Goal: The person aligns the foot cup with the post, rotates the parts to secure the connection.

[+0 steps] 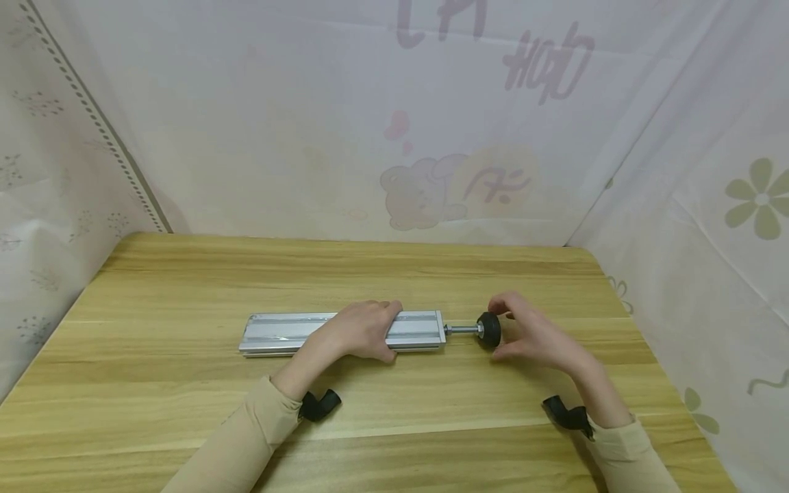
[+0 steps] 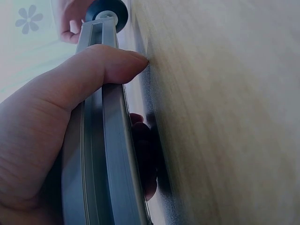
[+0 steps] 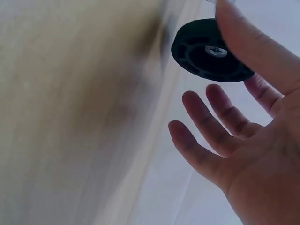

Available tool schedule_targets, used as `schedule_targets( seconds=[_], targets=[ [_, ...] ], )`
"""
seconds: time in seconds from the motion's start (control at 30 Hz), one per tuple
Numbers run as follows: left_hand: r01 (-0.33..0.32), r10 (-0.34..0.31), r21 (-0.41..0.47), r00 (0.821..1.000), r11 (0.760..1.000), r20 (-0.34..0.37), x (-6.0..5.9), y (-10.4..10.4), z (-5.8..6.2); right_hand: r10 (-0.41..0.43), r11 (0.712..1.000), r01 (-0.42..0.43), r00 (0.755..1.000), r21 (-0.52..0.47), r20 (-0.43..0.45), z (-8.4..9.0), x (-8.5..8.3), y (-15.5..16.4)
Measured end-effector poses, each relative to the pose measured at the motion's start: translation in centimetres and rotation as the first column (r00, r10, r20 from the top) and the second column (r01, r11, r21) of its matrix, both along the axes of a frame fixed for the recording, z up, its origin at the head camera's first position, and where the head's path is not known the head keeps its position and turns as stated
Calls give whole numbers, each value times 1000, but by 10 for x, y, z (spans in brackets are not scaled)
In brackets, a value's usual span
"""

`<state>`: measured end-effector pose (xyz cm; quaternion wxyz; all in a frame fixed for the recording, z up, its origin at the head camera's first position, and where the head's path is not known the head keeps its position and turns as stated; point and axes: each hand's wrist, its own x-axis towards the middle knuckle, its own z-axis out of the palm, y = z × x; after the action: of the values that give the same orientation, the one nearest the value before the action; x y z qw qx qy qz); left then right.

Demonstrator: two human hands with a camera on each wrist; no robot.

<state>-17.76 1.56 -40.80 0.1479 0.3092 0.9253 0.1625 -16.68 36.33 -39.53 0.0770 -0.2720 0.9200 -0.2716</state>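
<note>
A silver aluminium profile (image 1: 283,331) with long grooves lies crosswise in the middle of the head view. My left hand (image 1: 364,330) grips it across its right half, the thumb on the near side. In the left wrist view, fingertips (image 2: 149,185) show beneath the profile's far side. From the right end plate juts a threaded rod (image 1: 464,329) with nuts, carrying a round black levelling foot (image 1: 490,331). My right hand (image 1: 535,337) pinches the foot's rim between thumb and index finger. In the right wrist view, the other fingers are spread apart below the ribbed foot, whose centre shows a screw (image 3: 216,51).
The wood-grain table (image 1: 407,438) has rounded far corners. Pale printed cloth (image 1: 296,123) hangs behind it and on both sides. Black curved pieces (image 1: 320,405) stick out at both wrists, just over the table.
</note>
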Motion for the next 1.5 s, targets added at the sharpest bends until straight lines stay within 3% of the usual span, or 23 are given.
schedule_targets(
  seconds=[0.23, 0.5, 1.13, 1.27, 1.5],
  targets=[
    [2, -3, -19, 1000, 1000, -8, 0, 0, 0, -10, 1000, 10, 999, 6, -36, -3, 0, -2],
    [-1, 0, -15, 1000, 1000, -8, 0, 0, 1, -36, 999, 35, 998, 5, 52, 2, 0, 3],
    [-6, 6, -17, 1000, 1000, -5, 0, 0, 0, -12, 1000, 10, 987, 13, 158, 4, 2, 6],
    [-4, 4, -18, 1000, 1000, -1, 0, 0, 0, -22, 1000, 20, 993, 21, 119, 3, 2, 4],
    [-2, 2, -28, 1000, 1000, -8, 1, 1, 1, -9, 999, 10, 1000, 52, -22, -3, 0, -3]
  ],
)
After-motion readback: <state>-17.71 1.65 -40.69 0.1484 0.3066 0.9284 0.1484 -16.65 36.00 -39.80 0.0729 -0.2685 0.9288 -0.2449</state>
